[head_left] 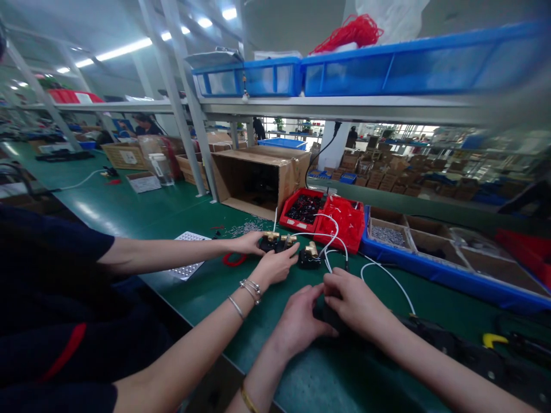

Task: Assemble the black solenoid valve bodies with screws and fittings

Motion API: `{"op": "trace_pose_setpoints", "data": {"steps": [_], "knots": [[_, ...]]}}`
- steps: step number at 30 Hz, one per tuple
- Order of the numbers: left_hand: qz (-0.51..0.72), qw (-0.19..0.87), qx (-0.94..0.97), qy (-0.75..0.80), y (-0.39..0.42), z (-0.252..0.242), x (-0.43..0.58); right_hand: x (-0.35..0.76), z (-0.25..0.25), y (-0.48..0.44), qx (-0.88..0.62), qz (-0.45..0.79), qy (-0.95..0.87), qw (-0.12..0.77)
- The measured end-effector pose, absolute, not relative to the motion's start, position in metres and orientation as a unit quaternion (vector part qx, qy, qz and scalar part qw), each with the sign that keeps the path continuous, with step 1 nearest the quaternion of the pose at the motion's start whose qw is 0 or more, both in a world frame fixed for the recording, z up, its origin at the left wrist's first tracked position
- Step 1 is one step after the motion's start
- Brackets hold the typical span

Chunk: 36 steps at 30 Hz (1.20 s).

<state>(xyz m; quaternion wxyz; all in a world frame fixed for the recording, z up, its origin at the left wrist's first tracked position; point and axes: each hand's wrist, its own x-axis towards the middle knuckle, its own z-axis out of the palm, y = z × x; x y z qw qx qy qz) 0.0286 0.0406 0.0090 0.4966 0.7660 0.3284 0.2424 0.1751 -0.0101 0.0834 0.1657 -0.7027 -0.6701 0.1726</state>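
My left hand (297, 322) and my right hand (353, 303) meet on the green table (206, 287), both closed around a small black part (323, 314) that is mostly hidden between them. A white cable (387, 275) curves past my right hand. Just beyond, a co-worker's two hands (275, 265) rest on black parts with brass fittings (278, 241); a third such part (309, 257) stands beside them.
Two red bins (340, 221) and a blue tray of cardboard compartments (430, 269) line the far side. An open cardboard box (258, 178) stands behind. A perforated metal plate (187, 261) lies left. Black tools with a yellow piece (491, 339) lie right. Blue bins (387, 69) sit on the overhead shelf.
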Motion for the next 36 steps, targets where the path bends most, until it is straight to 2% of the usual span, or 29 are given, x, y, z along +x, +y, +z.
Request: {"op": "trace_pose_setpoints", "data": {"steps": [5, 10, 15, 22, 25, 27, 29, 33, 36], "knots": [[0.253, 0.491, 0.766, 0.33, 0.039, 0.008, 0.03, 0.172, 0.071, -0.019, -0.688, 0.131, -0.686, 0.196], [0.273, 0.498, 0.763, 0.309, 0.037, 0.006, 0.031, 0.168, 0.046, -0.031, -0.654, -0.031, -0.72, 0.229], [0.29, 0.51, 0.754, 0.294, 0.035, 0.005, 0.031, 0.164, 0.032, -0.036, -0.638, -0.141, -0.724, 0.219], [0.346, 0.642, 0.547, 0.411, 0.01, 0.011, 0.003, 0.16, 0.06, -0.068, -0.635, -0.09, -0.727, 0.243], [0.435, 0.752, 0.348, 0.353, -0.016, 0.021, -0.008, 0.154, 0.072, -0.092, -0.595, -0.017, -0.756, 0.271], [0.403, 0.828, 0.264, 0.288, -0.033, 0.029, -0.007, 0.151, 0.073, -0.104, -0.566, 0.001, -0.776, 0.278], [0.334, 0.876, 0.252, 0.24, -0.048, 0.036, 0.002, 0.152, 0.066, -0.111, -0.553, -0.034, -0.784, 0.279], [0.24, 0.905, 0.291, 0.196, -0.062, 0.04, 0.031, 0.168, 0.05, -0.123, -0.551, -0.142, -0.774, 0.276], [0.19, 0.923, 0.29, 0.166, -0.065, 0.041, 0.054, 0.191, 0.056, -0.139, -0.556, -0.132, -0.771, 0.281]]}}
